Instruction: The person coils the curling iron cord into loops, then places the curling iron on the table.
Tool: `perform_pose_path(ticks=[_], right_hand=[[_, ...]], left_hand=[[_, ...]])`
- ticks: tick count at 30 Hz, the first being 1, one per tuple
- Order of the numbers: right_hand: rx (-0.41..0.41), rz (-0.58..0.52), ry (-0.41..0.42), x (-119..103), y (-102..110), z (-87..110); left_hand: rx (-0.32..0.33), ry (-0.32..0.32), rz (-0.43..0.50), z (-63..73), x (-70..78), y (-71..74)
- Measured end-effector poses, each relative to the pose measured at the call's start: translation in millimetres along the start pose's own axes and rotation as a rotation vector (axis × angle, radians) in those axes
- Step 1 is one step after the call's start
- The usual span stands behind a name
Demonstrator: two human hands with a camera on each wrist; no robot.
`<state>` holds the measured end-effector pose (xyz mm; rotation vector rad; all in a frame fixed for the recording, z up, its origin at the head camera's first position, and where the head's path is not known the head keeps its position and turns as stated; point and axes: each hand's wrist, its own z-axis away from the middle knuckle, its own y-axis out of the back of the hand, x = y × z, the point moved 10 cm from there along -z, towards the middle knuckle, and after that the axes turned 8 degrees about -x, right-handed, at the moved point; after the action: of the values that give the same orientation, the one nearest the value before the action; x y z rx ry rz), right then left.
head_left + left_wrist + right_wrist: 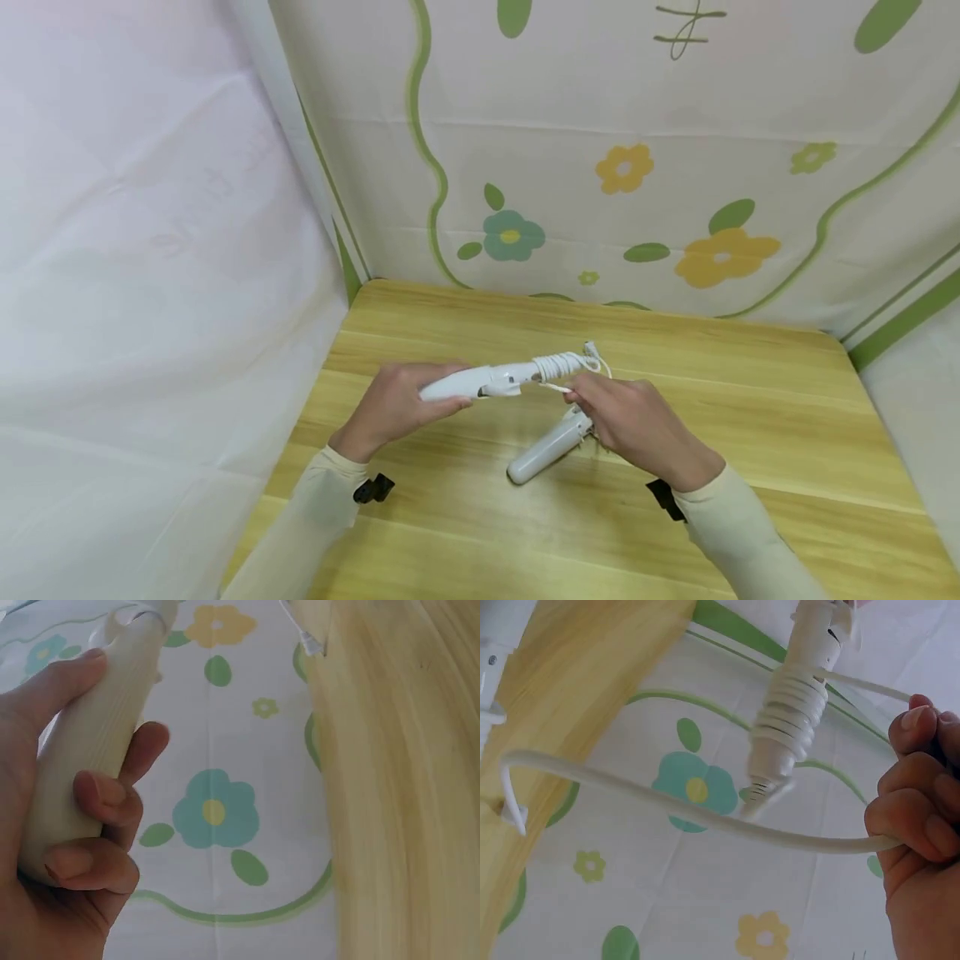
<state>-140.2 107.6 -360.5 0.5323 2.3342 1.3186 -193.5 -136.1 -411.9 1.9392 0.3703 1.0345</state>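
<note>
My left hand (401,402) grips the thick, smooth end of a white curling iron (468,382), fingers curled round it, above the table. Several turns of white cord (556,365) wrap its narrow end. In the right wrist view my right hand (919,802) holds that cord: one stretch runs taut to the wrapped turns, another hangs in a long loop (682,808). The cord's plug (590,347) dangles beyond the iron in the head view. A second, similar white iron (546,450) lies on the table below, its far end partly hidden behind my right hand.
The wood-grain table (465,542) stretches beneath both hands. White cloth with printed flowers (562,100) hangs along its back edge, and plain white cloth (150,275) closes off the left side. Another cloth panel (915,400) stands at the right.
</note>
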Motion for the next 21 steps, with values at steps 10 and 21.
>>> perform_pose_path(ticks=[10, 21], right_hand=[[-0.004, -0.046, 0.043, 8, 2, -2.4], [-0.121, -0.296, -0.027, 19, -29, -0.1]], left_hand=[[-0.245, -0.145, 0.129, 8.1, 33.8, -17.3], [-0.249, -0.264, 0.396, 13.0, 35.7, -15.2]])
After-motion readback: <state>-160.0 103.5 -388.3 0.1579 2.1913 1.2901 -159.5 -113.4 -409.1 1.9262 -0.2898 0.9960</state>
